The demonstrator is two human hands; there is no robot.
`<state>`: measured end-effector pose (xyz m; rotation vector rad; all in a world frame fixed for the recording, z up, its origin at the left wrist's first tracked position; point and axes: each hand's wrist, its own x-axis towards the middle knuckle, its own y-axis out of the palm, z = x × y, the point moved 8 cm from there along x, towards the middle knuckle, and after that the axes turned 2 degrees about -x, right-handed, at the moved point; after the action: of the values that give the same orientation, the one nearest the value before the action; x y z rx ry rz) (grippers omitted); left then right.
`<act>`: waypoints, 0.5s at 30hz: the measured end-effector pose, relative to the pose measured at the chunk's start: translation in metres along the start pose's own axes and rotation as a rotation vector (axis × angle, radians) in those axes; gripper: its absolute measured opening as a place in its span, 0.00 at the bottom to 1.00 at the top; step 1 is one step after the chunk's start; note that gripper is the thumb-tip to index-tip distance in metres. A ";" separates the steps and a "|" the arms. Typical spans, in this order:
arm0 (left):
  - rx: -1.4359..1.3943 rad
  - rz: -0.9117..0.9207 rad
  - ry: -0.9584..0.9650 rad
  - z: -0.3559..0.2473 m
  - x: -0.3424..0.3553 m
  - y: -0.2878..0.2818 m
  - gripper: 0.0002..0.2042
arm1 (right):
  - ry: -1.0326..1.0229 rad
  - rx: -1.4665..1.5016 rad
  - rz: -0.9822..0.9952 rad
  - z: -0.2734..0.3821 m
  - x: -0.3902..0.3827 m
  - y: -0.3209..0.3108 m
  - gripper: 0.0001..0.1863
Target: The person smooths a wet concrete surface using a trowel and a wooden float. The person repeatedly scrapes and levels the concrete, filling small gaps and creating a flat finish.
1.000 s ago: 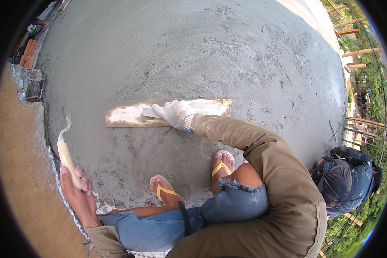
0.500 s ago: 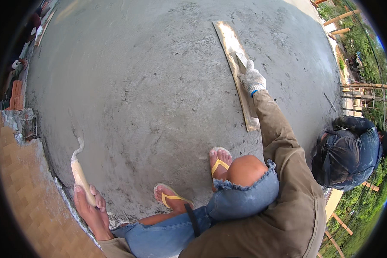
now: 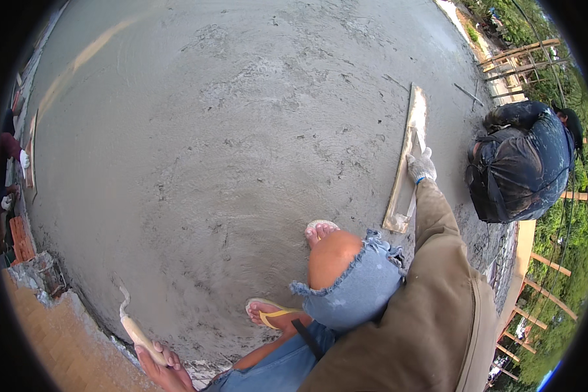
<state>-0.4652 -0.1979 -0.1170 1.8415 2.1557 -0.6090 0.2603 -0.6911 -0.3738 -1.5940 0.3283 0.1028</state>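
Note:
My bare left hand [image 3: 166,371] is closed around the wooden handle of a trowel [image 3: 137,336]. Its bent metal neck reaches down to the wet grey concrete [image 3: 242,163], and the blade cannot be made out against that surface. On the right, my right hand [image 3: 421,166], in a knitted glove, grips the handle of a long, narrow float [image 3: 400,196]. The float lies on the concrete, its far end leaning slightly right, its pale top smeared with cement.
A co-worker in dark clothes [image 3: 522,160] bends over close by at the right. Other people's gloved hands show along the left edge, beside red bricks [image 3: 22,240]. A brick-patterned surface [image 3: 65,346] lies lower left. My sandalled feet [image 3: 274,313] stand on the concrete.
The float has swept right and nearer to me, its far end swinging from leaning left to leaning slightly right. My left hand keeps the trowel. The whole view has shifted.

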 end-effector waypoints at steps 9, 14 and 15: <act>0.567 0.046 0.083 -0.002 0.016 -0.010 0.18 | 0.114 0.235 -0.090 -0.063 -0.029 0.025 0.42; 0.310 0.060 -0.035 0.003 0.030 -0.004 0.17 | -0.136 0.230 0.033 0.096 0.002 -0.024 0.38; 0.403 0.099 -0.005 0.001 0.029 0.006 0.17 | -0.188 0.215 0.039 0.128 0.007 -0.029 0.37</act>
<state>-0.4642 -0.1721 -0.1321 2.1207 2.0334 -1.0880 0.2923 -0.5652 -0.3550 -1.3536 0.2165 0.2377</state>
